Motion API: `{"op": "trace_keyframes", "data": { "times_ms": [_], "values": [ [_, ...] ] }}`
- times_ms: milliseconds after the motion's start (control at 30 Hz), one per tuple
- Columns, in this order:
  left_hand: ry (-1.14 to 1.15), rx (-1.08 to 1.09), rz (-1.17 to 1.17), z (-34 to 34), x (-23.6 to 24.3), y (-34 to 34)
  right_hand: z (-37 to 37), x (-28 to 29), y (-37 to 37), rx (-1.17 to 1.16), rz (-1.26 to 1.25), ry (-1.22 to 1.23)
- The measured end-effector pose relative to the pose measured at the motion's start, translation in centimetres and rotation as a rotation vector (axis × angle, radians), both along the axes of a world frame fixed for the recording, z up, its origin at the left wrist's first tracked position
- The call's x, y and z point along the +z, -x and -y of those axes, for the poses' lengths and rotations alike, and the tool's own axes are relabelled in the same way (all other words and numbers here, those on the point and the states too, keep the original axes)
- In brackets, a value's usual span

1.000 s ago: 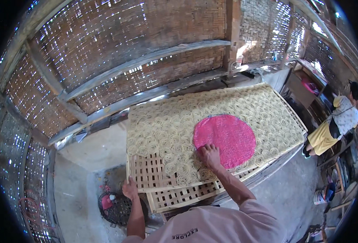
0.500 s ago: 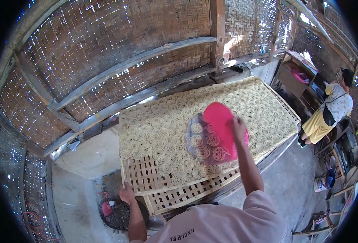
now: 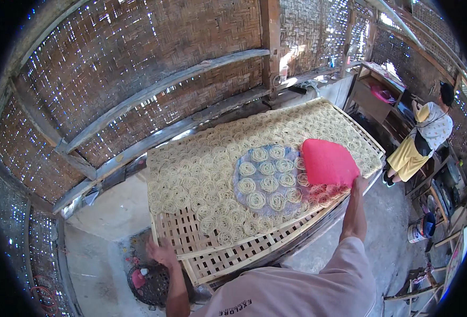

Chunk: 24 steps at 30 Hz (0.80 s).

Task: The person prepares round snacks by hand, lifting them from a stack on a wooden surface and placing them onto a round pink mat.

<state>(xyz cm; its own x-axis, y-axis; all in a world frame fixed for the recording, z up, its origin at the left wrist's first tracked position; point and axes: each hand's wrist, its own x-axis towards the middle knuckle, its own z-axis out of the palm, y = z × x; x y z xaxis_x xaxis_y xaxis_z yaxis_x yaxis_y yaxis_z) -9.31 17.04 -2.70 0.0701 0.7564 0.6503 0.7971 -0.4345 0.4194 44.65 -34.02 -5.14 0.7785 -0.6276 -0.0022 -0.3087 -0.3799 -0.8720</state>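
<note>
My right hand point(image 3: 359, 184) grips the edge of a bright pink, thin-looking sheet point(image 3: 328, 161), raised over the right front part of the noodle bed. Beside it, a rounded grey-blue patch point(image 3: 258, 193), perhaps a thin sheet, shows with noodle nests point(image 3: 269, 184) in rows on it. More pale, coiled noodle nests point(image 3: 180, 177) cover most of the woven bamboo tray point(image 3: 178, 224). A few nests near the pink edge look reddish. My left hand point(image 3: 162, 252), slightly blurred, is off the tray's near left corner, fingers apart and holding nothing.
Another slatted tray point(image 3: 228, 259) sits below the front edge. A dark round basket point(image 3: 151, 288) with a pink item is at lower left. A woven bamboo wall point(image 3: 149, 68) runs behind. Another person point(image 3: 432, 132) stands at right by a wooden cabinet point(image 3: 373, 98); a bucket point(image 3: 421, 230) is nearer.
My right hand has swung right and toward me with the pink sheet, uncovering more of the grey-blue patch and its nests. My left hand has come away from the tray's corner.
</note>
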Motion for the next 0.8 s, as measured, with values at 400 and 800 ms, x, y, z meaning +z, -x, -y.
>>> {"op": "trace_keyframes", "data": {
  "times_ms": [400,800],
  "values": [
    [0.180,-1.016,-0.109,8.3,2.3,-22.2,-11.3,5.3,6.9,0.582,0.676,0.616],
    [0.291,-0.925,-0.113,5.8,1.2,-21.7,-34.4,-1.8,14.4,1.227,0.439,0.954]
  ]
}}
